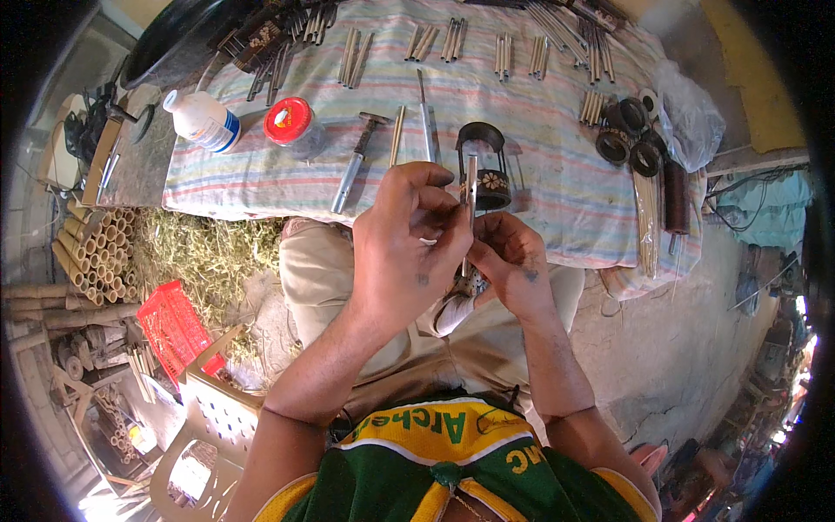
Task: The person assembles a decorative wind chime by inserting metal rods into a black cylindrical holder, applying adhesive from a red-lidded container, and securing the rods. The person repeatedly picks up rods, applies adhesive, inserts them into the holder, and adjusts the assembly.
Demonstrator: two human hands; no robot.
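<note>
A: From the head view, the only one here: how about the grip?

B: Left hand (417,230): thumb and fingers drawn together in a pinch on a slim stick (470,184). Right hand (517,261): likewise pinched in, lower down on the same stick, exact contact partly hidden.

A: And the stick, where?

B: Nearly upright between both hands, in front of the torso, with the cloth-covered table (252,183) behind. Impossible to tell the height above it.

A: Why both hands on so thin a piece?

B: Probably for steadiness: less chance of twisting or tipping. Raised towards the head, too, likely for a closer look.

A: Any sense in the layout?

B: Hammer (357,158), pale sticks (397,137), long slim tool (425,115) and dark flower-banded frame (494,182) nearest, presumably for a short reach. White bottle (202,120) and red-lidded jar (292,126) off to the left, perhaps out of elbow range. Farther back, cut sticks (504,56) in small bundles, apparently for easy sorting. Dark rings (628,132) clustered at the right.
</note>
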